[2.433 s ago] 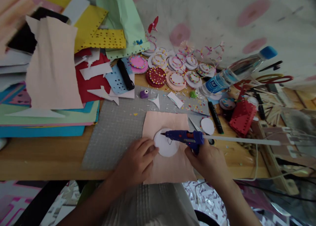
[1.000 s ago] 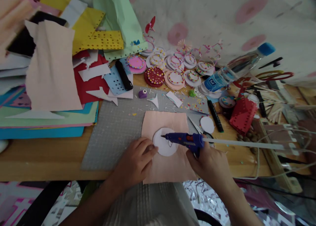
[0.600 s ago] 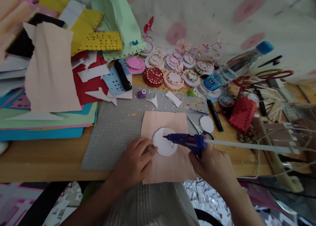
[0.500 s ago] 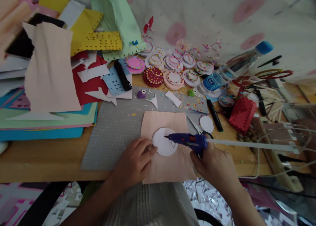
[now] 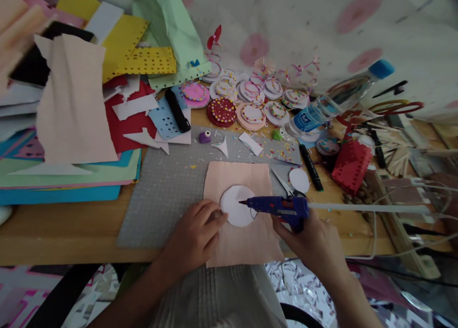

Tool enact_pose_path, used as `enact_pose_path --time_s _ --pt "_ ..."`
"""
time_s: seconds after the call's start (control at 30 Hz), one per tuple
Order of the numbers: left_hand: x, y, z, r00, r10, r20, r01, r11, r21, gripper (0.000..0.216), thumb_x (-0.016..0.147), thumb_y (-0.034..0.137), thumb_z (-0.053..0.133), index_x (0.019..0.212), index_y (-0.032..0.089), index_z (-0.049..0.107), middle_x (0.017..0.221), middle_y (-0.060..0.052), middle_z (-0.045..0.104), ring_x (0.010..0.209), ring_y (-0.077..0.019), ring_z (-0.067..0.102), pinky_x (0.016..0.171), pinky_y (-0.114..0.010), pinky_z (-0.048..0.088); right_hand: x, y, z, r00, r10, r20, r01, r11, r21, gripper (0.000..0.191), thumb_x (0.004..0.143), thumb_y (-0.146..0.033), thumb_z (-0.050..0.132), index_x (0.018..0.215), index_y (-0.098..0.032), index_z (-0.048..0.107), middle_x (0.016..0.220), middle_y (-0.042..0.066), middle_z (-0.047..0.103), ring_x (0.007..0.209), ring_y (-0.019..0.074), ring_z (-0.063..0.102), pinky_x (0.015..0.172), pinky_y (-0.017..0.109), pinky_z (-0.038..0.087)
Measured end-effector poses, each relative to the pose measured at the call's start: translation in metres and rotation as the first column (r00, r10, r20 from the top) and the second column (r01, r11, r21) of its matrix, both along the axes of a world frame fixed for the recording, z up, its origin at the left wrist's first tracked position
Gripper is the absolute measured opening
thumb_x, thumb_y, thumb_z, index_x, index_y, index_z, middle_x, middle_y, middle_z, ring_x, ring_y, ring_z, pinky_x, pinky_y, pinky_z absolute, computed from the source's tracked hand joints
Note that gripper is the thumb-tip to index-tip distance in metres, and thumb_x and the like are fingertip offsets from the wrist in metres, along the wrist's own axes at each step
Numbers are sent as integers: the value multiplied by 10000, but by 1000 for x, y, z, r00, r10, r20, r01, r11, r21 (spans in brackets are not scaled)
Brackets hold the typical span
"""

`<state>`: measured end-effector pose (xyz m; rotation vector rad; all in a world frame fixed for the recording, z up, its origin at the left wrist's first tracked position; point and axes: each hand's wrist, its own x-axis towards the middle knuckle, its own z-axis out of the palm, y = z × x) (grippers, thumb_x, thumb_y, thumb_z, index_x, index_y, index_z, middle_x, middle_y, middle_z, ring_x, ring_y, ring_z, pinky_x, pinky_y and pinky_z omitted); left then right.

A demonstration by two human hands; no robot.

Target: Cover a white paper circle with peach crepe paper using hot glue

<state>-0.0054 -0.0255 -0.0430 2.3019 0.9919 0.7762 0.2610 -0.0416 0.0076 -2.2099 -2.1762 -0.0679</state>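
A white paper disc [image 5: 234,213] lies on a peach sheet of crepe-like paper [image 5: 246,249], which rests partly on a grey cutting mat [image 5: 168,189]. My left hand [image 5: 195,232] grips the disc's left edge between thumb and fingers. In my right hand [image 5: 317,239] is a blue hot glue gun [image 5: 282,207], my fingers wrapped round its handle. The gun's dark nozzle points left over the middle of the disc; whether it touches cannot be seen. A long white glue stick [image 5: 365,207] sticks out of the gun's back end.
Scissors [image 5: 284,182], a small white disc [image 5: 299,180] and a black marker [image 5: 311,167] lie right of the peach sheet. Behind stand several decorated discs [image 5: 222,111] and a tilted water bottle [image 5: 336,99]. Coloured paper [image 5: 71,194] is stacked left; a wooden box [image 5: 400,223] is right.
The glue gun and my right hand have shifted slightly right and down, and the nozzle has moved a little lower over the disc. My left hand stays put.
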Motion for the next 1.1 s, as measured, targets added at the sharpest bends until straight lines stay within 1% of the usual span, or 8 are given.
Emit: enact_pose_path --time_s 0.17,0.33,0.43,0.5,0.67,0.8,0.93,1.1 --pt "-2 -1 -1 1000 -1 2 1 1000 20 358 871 24 470 1192 114 602 1145 -139 577 1115 -259 501 949 -458 491 -11 0 -1 985 -18 -169 20 1000 8 375 786 -410 565 1070 -166 577 521 -2 629 425 244 623 436 282 387" --pt "-3 -1 0 1000 23 15 -23 999 43 355 880 32 466 1204 114 587 1135 -134 587 1108 -255 504 940 -440 487 -15 2 1 949 62 -309 -69 998 -12 260 792 -324 563 1021 -205 598 810 52 720 654 223 695 585 292 488" --pt "-3 -1 1 999 29 14 -29 999 30 333 883 46 470 1184 113 594 1119 -134 599 1096 -257 510 931 -445 490 -13 1 -3 960 57 -273 -50 998 32 191 785 -346 549 887 -204 627 653 27 672 535 206 639 522 280 449" --pt "-2 0 1 1000 29 9 -29 999 27 329 884 53 471 1181 118 598 1116 -132 609 1092 -256 517 927 -445 491 -12 0 -8 973 34 -229 -24 999 48 219 783 -370 538 877 -198 637 554 6 620 466 200 595 482 275 414" --pt "-2 1 2 999 32 7 -32 999 29 344 877 53 467 1182 130 606 1119 -129 625 1089 -258 531 917 -441 497 -12 -4 -16 981 45 -191 -37 998 45 285 786 -386 507 922 -181 651 514 2 596 425 190 557 461 269 386" --pt "-2 0 2 1000 24 6 -24 999 21 331 875 54 473 1172 112 608 1103 -133 623 1087 -260 531 931 -440 490 -11 -2 -13 980 11 -197 -9 1000 16 261 778 -378 519 906 -195 655 483 -12 569 411 189 548 450 262 363" --pt "-3 -1 1 1000 25 -1 -25 1000 12 329 882 55 474 1182 108 598 1125 -136 612 1105 -260 527 949 -441 483 -9 0 -8 962 -24 -270 14 999 -38 248 797 -367 527 928 -202 658 546 0 626 430 181 571 461 257 381" --pt "0 0 0 995 99 -18 -99 995 9 430 889 54 454 1300 159 523 1224 -132 587 1191 -261 512 1002 -455 462 -8 -1 -4 919 -18 -394 -33 992 -122 234 843 -363 511 937 -203 655 735 49 721 590 206 669 535 272 457"
